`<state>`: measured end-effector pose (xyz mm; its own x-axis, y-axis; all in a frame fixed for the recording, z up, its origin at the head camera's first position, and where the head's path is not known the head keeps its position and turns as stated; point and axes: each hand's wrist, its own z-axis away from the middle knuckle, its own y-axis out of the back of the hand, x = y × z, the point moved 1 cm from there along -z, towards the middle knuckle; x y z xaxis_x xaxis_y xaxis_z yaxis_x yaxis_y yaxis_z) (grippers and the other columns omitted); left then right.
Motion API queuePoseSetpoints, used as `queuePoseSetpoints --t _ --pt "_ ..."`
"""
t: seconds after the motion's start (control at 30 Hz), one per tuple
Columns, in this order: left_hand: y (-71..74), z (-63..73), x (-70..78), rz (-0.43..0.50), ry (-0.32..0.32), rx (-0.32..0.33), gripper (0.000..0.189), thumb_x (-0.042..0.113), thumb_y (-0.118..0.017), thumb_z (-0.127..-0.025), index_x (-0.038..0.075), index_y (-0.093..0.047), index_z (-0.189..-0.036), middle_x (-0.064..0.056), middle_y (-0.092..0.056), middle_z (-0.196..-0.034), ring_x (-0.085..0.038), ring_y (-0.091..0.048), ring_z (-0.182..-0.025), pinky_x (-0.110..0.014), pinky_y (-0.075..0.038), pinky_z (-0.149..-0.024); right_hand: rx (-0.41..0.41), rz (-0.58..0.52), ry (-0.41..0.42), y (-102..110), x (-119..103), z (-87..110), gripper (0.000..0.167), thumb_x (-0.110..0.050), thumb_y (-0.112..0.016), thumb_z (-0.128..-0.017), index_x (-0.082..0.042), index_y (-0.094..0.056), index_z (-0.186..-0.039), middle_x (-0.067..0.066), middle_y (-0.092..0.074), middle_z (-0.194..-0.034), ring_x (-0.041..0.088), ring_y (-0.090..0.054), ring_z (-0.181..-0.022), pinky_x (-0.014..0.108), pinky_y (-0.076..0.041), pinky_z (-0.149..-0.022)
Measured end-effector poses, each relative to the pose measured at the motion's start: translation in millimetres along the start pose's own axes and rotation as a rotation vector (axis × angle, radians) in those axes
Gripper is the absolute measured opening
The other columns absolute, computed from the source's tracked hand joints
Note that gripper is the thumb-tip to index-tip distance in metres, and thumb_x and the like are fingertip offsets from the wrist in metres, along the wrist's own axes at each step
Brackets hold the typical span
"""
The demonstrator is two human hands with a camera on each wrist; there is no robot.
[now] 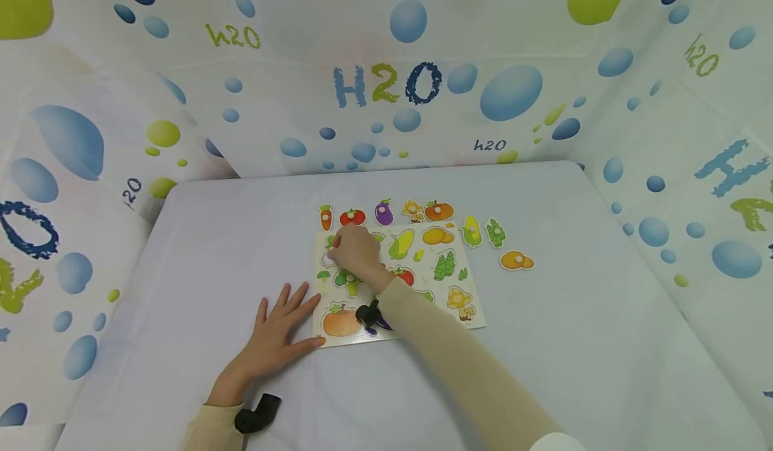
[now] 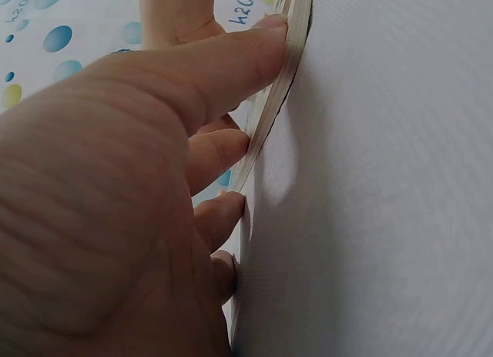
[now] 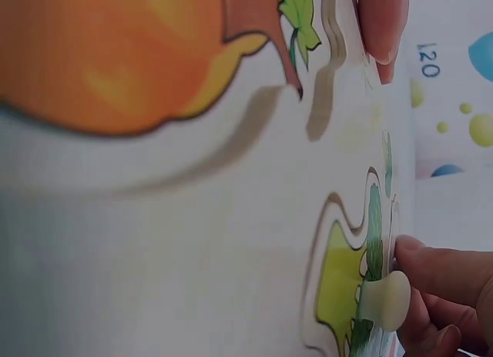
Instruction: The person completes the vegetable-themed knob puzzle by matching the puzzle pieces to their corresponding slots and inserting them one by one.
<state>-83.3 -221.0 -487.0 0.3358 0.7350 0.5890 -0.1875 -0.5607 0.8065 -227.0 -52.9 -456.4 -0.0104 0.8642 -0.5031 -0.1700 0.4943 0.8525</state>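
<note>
A white wooden vegetable puzzle board lies on the table. My left hand rests beside it with spread fingers, thumb and fingertips touching its left edge, a contact also seen in the left wrist view on the board's layered side. Over the upper left of the board, my right hand has curled fingers and pinches a pale puzzle piece, mostly hidden under the fingertips. Just below that hand, a broccoli piece sits in its recess; its round knob stands near my right fingers in the right wrist view.
Loose knobbed pieces lie behind the board: carrot, tomato, eggplant, mushroom and pumpkin. Corn, asparagus and potato pieces lie at the right. Printed curtains surround the white table.
</note>
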Motion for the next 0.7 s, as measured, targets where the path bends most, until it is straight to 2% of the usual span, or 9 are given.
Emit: queuePoseSetpoints --t 0.23,0.37,0.5,0.7 --pt "-3.4 -0.7 -3.8 -0.007 -0.003 0.005 0.073 0.043 -0.073 -0.083 0.016 -0.047 -0.146 -0.018 -0.031 -0.158 -0.048 -0.014 -0.148 -0.073 -0.001 -0.109 -0.001 0.013 0.007 -2 0 -0.1 0.018 -0.035 -0.077 -0.084 -0.019 -0.069 -0.082 -0.006 -0.063 -0.078 0.012 -0.054 -0.067 0.022 -0.04 -0.056" --pt "-4.6 -1.2 -4.7 -0.006 0.005 -0.007 0.075 0.043 -0.074 -0.082 0.016 -0.047 -0.146 -0.018 -0.03 -0.159 -0.047 -0.012 -0.148 -0.073 0.0 -0.11 -0.012 -0.019 0.007 0 2 0.9 0.02 -0.037 -0.076 -0.085 -0.018 -0.072 -0.089 -0.005 -0.068 -0.085 0.011 -0.055 -0.068 0.022 -0.041 -0.055" --pt "-5.6 -2.2 -5.5 -0.003 0.015 -0.017 0.076 0.042 -0.075 -0.081 0.015 -0.046 -0.146 -0.018 -0.029 -0.159 -0.047 -0.01 -0.149 -0.072 0.002 -0.111 -0.013 -0.058 0.016 8 3 3.1 0.026 -0.039 -0.075 -0.085 -0.018 -0.074 -0.101 -0.004 -0.072 -0.094 0.01 -0.057 -0.071 0.022 -0.042 -0.055" --pt "-6.0 -2.5 -4.9 -0.012 0.014 -0.006 0.076 0.042 -0.075 -0.081 0.015 -0.047 -0.146 -0.019 -0.03 -0.158 -0.046 -0.011 -0.149 -0.072 0.002 -0.111 -0.003 -0.115 0.064 27 7 11.8 0.03 -0.039 -0.075 -0.085 -0.019 -0.074 -0.107 -0.005 -0.072 -0.089 0.009 -0.061 -0.071 0.021 -0.044 -0.051"
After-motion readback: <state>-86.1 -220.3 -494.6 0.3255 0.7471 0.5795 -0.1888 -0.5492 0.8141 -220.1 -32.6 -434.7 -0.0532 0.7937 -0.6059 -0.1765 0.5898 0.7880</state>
